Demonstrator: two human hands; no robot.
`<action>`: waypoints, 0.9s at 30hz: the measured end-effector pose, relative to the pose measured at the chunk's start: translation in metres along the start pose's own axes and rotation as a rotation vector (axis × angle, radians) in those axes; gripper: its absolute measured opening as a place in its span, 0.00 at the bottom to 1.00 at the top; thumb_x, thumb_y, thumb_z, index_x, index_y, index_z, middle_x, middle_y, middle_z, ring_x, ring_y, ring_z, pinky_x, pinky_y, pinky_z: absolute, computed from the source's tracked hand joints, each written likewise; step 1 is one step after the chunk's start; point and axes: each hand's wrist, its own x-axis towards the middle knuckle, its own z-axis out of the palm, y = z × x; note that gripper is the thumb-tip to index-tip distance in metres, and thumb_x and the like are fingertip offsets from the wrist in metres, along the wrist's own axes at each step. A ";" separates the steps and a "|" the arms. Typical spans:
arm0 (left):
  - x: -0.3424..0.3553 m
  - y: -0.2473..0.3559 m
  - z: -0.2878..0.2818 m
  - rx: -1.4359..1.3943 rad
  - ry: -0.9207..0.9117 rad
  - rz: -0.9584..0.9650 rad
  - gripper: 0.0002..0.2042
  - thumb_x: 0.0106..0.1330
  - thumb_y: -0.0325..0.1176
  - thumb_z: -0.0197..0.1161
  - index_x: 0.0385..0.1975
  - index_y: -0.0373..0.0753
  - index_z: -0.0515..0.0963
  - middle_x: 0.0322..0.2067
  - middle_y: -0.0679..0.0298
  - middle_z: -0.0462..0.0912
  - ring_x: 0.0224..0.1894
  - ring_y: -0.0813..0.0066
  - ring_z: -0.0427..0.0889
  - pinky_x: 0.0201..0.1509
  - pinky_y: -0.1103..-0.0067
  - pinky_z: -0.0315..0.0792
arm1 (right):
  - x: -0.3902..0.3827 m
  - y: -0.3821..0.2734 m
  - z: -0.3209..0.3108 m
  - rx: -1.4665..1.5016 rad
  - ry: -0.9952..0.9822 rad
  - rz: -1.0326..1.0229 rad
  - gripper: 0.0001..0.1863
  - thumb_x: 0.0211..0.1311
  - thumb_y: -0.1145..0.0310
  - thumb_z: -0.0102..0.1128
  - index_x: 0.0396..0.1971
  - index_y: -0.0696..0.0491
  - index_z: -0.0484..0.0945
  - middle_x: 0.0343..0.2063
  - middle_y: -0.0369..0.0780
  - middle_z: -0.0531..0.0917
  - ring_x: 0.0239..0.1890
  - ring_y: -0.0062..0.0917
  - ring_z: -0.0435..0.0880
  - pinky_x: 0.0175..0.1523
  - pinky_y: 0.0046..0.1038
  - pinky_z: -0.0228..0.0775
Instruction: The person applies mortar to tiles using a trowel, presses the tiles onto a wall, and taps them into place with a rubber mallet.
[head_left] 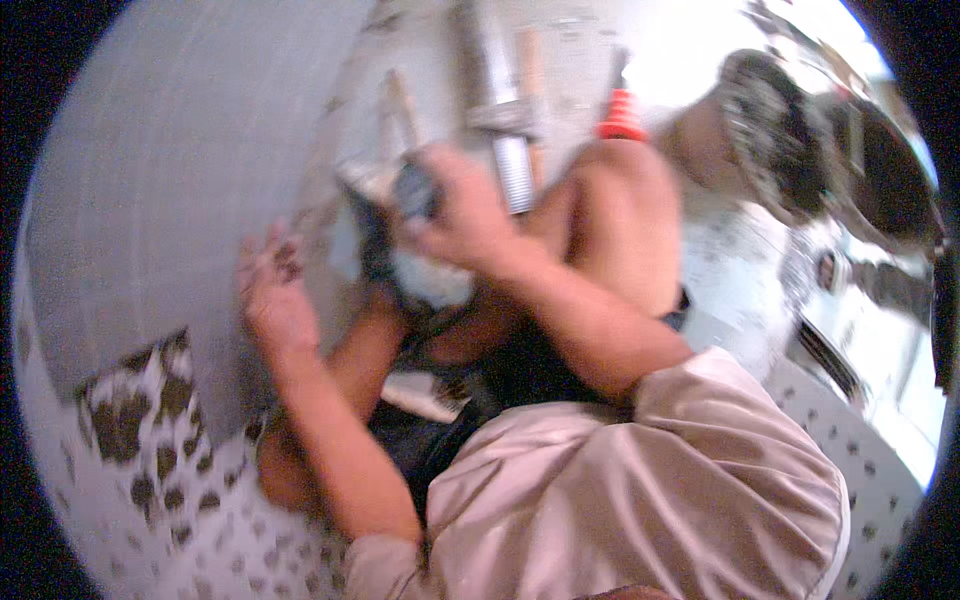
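My left hand (275,285) has its fingers apart against or just beside the grey panel surface (170,170) at the left, with dark smudges near the fingertips. My right hand (455,210) is closed round a dark rounded object (414,188), blurred, perhaps a tool's handle, above my legs. Just below and left of it are a dark shape (375,240) and a pale, dirty piece (435,280), too blurred to name. Beyond lie thin wooden handles (402,95), a long metal tool (490,50) and a red-handled tool (621,115) behind my knee.
Dark, grimy buckets or containers (775,140) stand at the upper right. A pale dotted surface with a broken, dark-speckled patch (130,420) is at the lower left. Another dotted board (860,480) and some dark metal strips (825,360) are at the right.
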 end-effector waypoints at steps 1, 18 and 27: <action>0.004 0.012 0.014 0.110 -0.080 0.054 0.28 0.68 0.29 0.60 0.66 0.29 0.61 0.56 0.48 0.78 0.50 0.62 0.81 0.56 0.73 0.73 | 0.005 -0.011 0.000 -0.091 -0.164 0.109 0.26 0.41 0.69 0.69 0.45 0.55 0.73 0.42 0.51 0.80 0.49 0.50 0.78 0.52 0.47 0.71; -0.012 -0.054 0.259 0.941 -0.664 0.240 0.14 0.64 0.22 0.61 0.50 0.33 0.81 0.44 0.59 0.87 0.47 0.72 0.84 0.56 0.77 0.74 | -0.023 0.041 0.051 -0.604 -0.126 0.147 0.12 0.59 0.63 0.55 0.37 0.51 0.83 0.40 0.43 0.81 0.44 0.40 0.77 0.50 0.43 0.65; -0.034 -0.055 0.316 0.852 -0.529 0.290 0.07 0.61 0.23 0.67 0.38 0.33 0.81 0.31 0.64 0.84 0.33 0.79 0.81 0.41 0.79 0.76 | -0.021 0.027 0.030 -0.443 -0.184 0.184 0.12 0.58 0.64 0.55 0.37 0.52 0.83 0.39 0.46 0.82 0.44 0.42 0.78 0.49 0.44 0.66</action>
